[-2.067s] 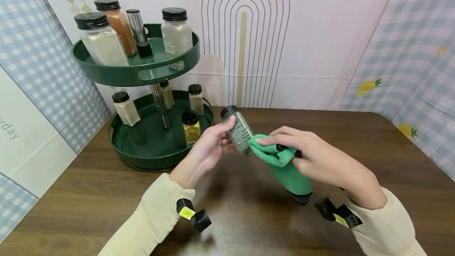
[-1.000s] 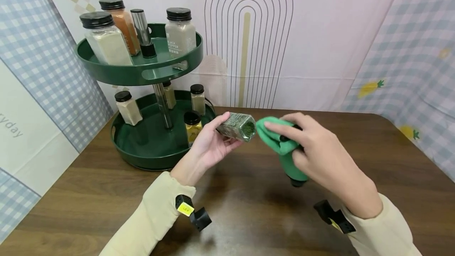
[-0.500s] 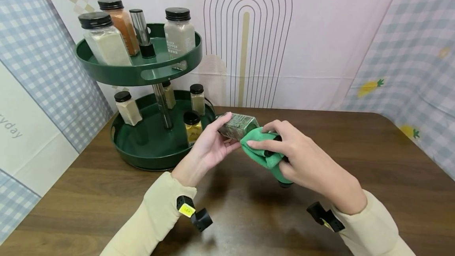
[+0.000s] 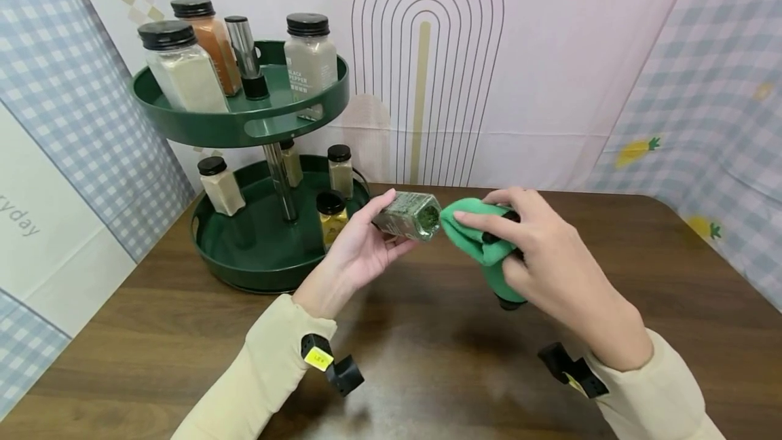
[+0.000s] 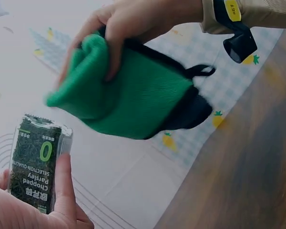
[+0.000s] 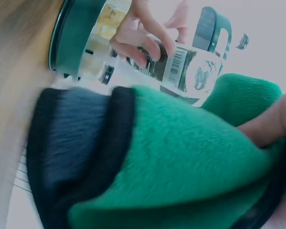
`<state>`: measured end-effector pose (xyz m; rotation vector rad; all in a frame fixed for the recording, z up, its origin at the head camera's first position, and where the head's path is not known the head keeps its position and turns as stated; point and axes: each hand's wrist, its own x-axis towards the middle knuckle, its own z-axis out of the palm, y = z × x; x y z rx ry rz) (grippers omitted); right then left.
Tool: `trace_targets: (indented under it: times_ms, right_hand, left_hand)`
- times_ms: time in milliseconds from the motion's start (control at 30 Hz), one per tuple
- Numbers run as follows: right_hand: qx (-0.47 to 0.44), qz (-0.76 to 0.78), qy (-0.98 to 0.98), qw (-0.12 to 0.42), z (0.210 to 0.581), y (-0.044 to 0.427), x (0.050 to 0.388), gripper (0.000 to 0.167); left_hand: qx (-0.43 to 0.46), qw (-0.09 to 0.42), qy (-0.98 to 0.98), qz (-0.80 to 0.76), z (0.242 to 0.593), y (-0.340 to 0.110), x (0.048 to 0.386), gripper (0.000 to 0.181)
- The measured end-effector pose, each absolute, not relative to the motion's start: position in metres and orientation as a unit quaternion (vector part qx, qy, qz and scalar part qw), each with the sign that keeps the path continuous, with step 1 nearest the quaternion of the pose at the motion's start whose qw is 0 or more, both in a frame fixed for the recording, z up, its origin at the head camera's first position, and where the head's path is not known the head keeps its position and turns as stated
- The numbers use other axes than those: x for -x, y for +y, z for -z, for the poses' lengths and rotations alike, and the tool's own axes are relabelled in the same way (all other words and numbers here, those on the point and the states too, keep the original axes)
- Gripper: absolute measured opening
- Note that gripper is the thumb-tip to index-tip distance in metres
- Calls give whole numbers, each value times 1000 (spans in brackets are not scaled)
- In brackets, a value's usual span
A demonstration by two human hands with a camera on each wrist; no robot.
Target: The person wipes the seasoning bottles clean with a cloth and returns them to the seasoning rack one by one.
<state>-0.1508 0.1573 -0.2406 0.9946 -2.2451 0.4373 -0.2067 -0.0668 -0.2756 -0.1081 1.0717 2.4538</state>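
Note:
My left hand (image 4: 360, 250) grips a clear spice jar (image 4: 411, 216) of dried green flakes, labelled "Chopped Parsley" in the left wrist view. The jar lies tilted, its base turned to the right and its lid end hidden by the hand. A green cloth (image 4: 473, 229) with black edging is bunched in my right hand (image 4: 537, 243), pinched between thumb and fingers. Its lower part hangs down in the head view. A narrow gap separates the cloth from the jar's base. In the right wrist view, the cloth (image 6: 181, 148) fills much of the picture.
A two-tier green rack (image 4: 256, 270) stands left on the wooden table (image 4: 427, 358). Its upper tray (image 4: 208, 129) holds large jars and a silver cylinder (image 4: 244, 53). Several small jars stand below, a yellow one (image 4: 331, 219) close to the left hand. A patterned cloth backdrop (image 4: 550, 87) rises behind.
The parsley jar has tipped from slanting upright to nearly level, base rightward. The green cloth touched its base half a second ago and has since moved right, away from it.

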Motion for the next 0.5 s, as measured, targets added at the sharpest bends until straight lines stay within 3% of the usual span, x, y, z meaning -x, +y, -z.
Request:
trace_targets:
  times_ms: [200,500]
  right_hand:
    - [-455,-189,-814,307,245,150,154,67]
    - [-416,-152,-831,336,250,155,163,66]
  left_hand:
    - [45,240,399,-884,278,-62,205,50]
    - [41,218,450,-865,278,-61,204,49]
